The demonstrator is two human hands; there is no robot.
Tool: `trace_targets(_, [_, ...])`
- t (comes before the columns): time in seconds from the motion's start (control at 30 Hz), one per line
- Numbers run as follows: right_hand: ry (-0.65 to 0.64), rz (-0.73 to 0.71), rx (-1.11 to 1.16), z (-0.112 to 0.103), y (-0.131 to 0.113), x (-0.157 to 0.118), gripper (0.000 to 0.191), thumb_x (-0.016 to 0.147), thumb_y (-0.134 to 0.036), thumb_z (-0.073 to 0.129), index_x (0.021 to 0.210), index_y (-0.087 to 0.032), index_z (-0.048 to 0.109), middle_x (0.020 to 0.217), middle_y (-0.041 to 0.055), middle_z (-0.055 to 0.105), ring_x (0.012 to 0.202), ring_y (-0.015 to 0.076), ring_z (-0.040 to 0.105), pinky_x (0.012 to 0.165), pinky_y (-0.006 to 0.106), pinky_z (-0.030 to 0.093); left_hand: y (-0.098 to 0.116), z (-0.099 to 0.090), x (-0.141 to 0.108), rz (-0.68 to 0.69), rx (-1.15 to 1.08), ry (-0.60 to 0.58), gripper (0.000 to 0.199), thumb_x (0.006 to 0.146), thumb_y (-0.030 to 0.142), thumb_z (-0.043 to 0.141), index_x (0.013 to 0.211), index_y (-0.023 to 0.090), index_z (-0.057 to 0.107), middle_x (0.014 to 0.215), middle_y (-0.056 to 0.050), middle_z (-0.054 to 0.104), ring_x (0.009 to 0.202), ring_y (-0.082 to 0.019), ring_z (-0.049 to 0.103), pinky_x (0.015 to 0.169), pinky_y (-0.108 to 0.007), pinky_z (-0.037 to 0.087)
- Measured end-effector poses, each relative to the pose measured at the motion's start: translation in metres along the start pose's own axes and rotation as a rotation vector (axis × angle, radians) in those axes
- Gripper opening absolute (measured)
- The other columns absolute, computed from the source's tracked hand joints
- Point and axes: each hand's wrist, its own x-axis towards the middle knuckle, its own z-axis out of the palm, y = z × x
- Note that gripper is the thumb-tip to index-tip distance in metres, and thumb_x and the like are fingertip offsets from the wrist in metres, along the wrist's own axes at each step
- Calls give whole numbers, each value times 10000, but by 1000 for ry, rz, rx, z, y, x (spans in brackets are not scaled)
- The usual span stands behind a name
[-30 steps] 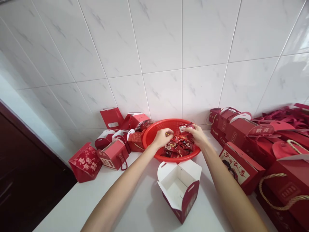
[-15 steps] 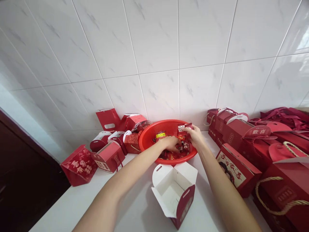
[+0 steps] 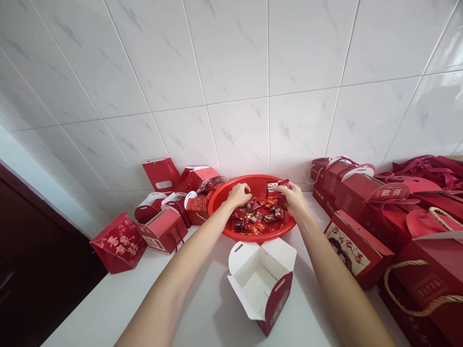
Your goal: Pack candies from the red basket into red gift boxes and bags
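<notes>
Packet (image 3: 273,187) in right hand (image 3: 294,200): dark red, white patch with dark marks. Basket (image 3: 211,206) under both hands: plain bright orange-red. Small packets (image 3: 257,218) below left hand (image 3: 238,195): mixed reds, gold and white print. Open box (image 3: 258,285) nearer than the hands: white inside, maroon outside. Bag (image 3: 121,245) left of left hand: red, pale characters. Box (image 3: 356,258) right of right hand: red, cream panel, red lettering. Wall tiles (image 3: 237,53) beyond hands: white, grey streaks.

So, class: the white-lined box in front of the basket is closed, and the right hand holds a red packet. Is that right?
Not quite: the head view shows the white-lined box in front of the basket open, its flaps spread. The right hand does hold a red packet.
</notes>
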Motion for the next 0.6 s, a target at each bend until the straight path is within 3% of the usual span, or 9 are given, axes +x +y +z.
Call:
trace_targets(0.07, [0,-9,-7,0,0,0,325,447,-213,823,687,-169,609,597,-21,641,536,128,604,486,221,477,6,-1,-5,64,-33,31,389,781,183,638,1168,208,660,1309,-76,639,1229,-267,564,1027,-364,457])
trace_targets(0.1, [0,-13,-11,0,0,0,323,450,-215,823,690,-170,611,590,-26,634,531,125,598,483,220,474,9,-2,-9,145,-62,-18,426,759,187,662,1183,228,664,1322,-52,633,1247,-256,556,1051,-342,443])
trace_targets(0.23, [-4,-11,-32,-1,2,1,294,481,-230,802,707,-173,624,593,-26,632,533,127,593,496,234,485,24,5,-28,585,-85,-576,403,679,210,719,1078,260,746,1239,-22,670,1141,-246,622,970,-281,495])
trace_targets(0.3, [-12,-18,-50,-2,3,2,285,486,-236,804,700,-173,627,600,-23,633,542,127,592,502,235,486,28,9,-34,618,36,-706,384,647,204,722,1024,259,770,1258,-43,653,1071,-261,643,882,-293,527])
trace_targets(0.37, [-17,-27,-59,-1,4,3,292,481,-242,819,687,-173,626,593,-25,625,540,123,582,489,227,467,27,11,-34,524,136,-674,329,606,179,735,925,242,784,1200,-54,678,956,-255,669,782,-289,535])
trace_targets(0.47, [-14,-26,-49,0,4,4,325,464,-250,843,690,-174,623,591,-29,619,534,118,574,480,221,450,18,11,-24,369,162,-566,219,592,104,722,773,219,764,957,-35,747,824,-220,685,696,-254,513])
trace_targets(0.53, [-16,-19,-48,1,4,4,351,452,-258,857,703,-177,625,606,-27,630,543,123,583,495,229,467,9,10,-15,297,140,-485,236,639,63,682,796,222,760,876,-18,757,824,-197,695,703,-227,505])
trace_targets(0.6, [-22,-15,-59,1,3,3,373,441,-269,871,705,-181,621,623,-19,645,565,135,604,517,240,489,-1,10,-7,233,112,-376,279,712,62,644,899,233,762,938,-17,767,886,-184,703,753,-216,507])
